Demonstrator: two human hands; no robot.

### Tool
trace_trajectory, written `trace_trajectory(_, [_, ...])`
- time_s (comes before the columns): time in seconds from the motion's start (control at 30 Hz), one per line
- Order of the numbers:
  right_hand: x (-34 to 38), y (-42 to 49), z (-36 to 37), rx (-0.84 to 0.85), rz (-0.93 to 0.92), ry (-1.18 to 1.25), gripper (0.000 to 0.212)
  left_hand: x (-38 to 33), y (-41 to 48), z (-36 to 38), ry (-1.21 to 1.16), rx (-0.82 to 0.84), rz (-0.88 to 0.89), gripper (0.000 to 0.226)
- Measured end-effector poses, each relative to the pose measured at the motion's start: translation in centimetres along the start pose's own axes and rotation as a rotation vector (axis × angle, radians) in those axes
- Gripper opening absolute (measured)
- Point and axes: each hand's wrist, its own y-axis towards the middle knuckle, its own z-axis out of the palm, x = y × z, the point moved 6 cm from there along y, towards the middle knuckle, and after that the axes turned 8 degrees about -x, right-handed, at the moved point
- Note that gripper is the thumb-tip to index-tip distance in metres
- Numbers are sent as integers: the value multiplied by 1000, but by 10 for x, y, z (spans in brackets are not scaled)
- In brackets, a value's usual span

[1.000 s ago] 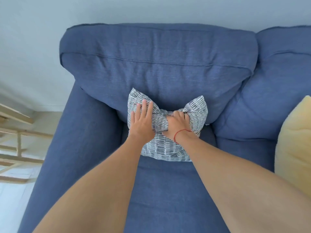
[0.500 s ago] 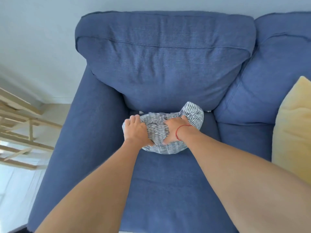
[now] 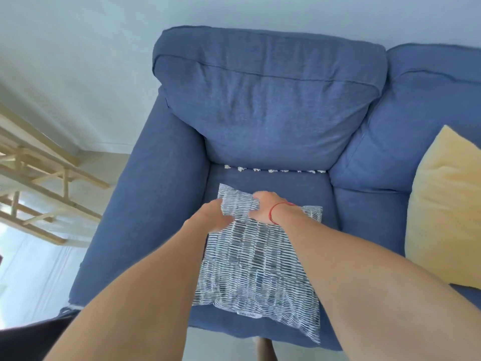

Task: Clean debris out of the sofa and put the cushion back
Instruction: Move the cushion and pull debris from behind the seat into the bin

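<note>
A grey-and-white striped cushion (image 3: 257, 269) hangs over the front of the blue sofa seat (image 3: 273, 182). My left hand (image 3: 210, 217) grips its upper left edge and my right hand (image 3: 265, 207), with a red string at the wrist, grips its top middle. Several small white crumbs of debris (image 3: 273, 170) lie in a row along the crease where the seat meets the blue back cushion (image 3: 268, 105).
A pale yellow cushion (image 3: 447, 209) leans on the right part of the sofa. The sofa's left armrest (image 3: 145, 204) borders the seat. A light wooden rack (image 3: 39, 183) stands on the floor at the left, beside the white wall.
Both hands have pulled the striped cushion away from the back cushion toward the seat's front edge. The row of white debris in the crease is now uncovered.
</note>
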Motion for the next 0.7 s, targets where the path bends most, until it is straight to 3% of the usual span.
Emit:
trace_trajectory(0.4, [22, 91, -15, -43, 79, 316, 60, -9, 86, -25, -75, -12, -78, 74])
trace_trajectory(0.53, [19, 137, 2, -24, 102, 298, 60, -13, 130, -21, -148, -27, -51, 70])
trace_trajectory(0.7, [24, 175, 33, 34, 116, 253, 66, 37, 157, -5, -239, 67, -188, 69])
